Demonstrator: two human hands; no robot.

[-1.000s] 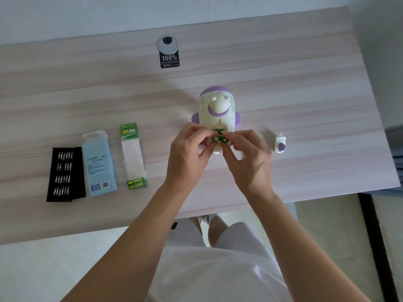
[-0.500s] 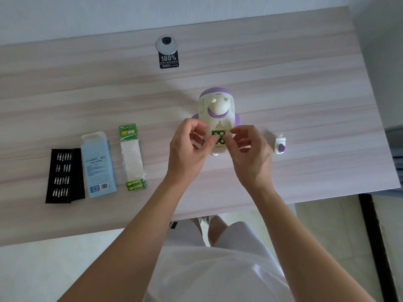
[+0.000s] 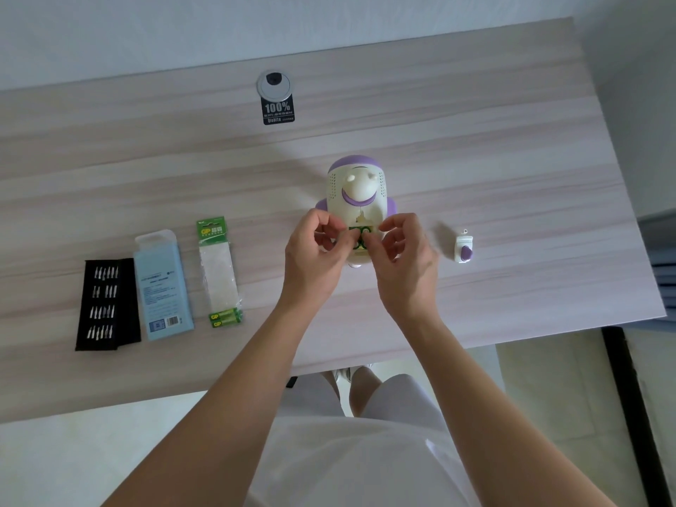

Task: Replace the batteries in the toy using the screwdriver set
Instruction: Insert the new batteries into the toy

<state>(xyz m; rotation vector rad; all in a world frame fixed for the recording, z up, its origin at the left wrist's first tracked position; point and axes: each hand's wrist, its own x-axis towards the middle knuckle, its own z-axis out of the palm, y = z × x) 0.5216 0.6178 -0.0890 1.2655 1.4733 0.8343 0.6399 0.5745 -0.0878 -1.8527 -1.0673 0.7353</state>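
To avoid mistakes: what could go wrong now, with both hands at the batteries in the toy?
The toy may slide on the smooth table as the left hand and right hand push on it. Fingers partly hide the green batteries, so wrong polarity might pass unseen.

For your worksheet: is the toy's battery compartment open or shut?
Open: green batteries show uncovered in the toy.

- A pale, wood-grain table (image 3: 475,140) stands against a plain white wall (image 3: 329,20).
- A grey cable grommet (image 3: 274,84) sits near its far edge, a black sticker (image 3: 278,111) just beside it.
- Light floor (image 3: 91,462) below.
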